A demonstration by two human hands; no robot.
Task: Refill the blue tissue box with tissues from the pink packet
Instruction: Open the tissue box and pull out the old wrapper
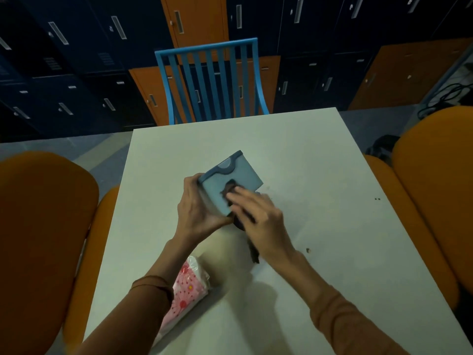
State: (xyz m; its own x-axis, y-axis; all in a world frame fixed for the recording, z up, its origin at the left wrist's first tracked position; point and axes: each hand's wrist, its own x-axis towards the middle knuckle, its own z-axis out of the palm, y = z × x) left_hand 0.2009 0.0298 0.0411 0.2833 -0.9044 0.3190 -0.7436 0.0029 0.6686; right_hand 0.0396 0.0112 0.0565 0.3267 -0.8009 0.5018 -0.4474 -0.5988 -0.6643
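Note:
The blue tissue box (238, 174) is tilted up off the middle of the white table (307, 155), its face with a dark opening turned toward me. My left hand (198, 211) grips the box's left side. My right hand (256, 213) lies across the box's near right part, blurred by motion, with fingertips at the dark opening; whether they curl into it is unclear. The pink packet (185, 290), white with red flower prints, lies on the table near me, partly hidden under my left forearm.
Orange padded chairs stand at the left (43, 226) and right (435, 188) of the table. A blue slatted chair (210, 80) faces me at the far edge. Dark and orange lockers fill the background. Small dark specks (308, 250) lie on the table's right part.

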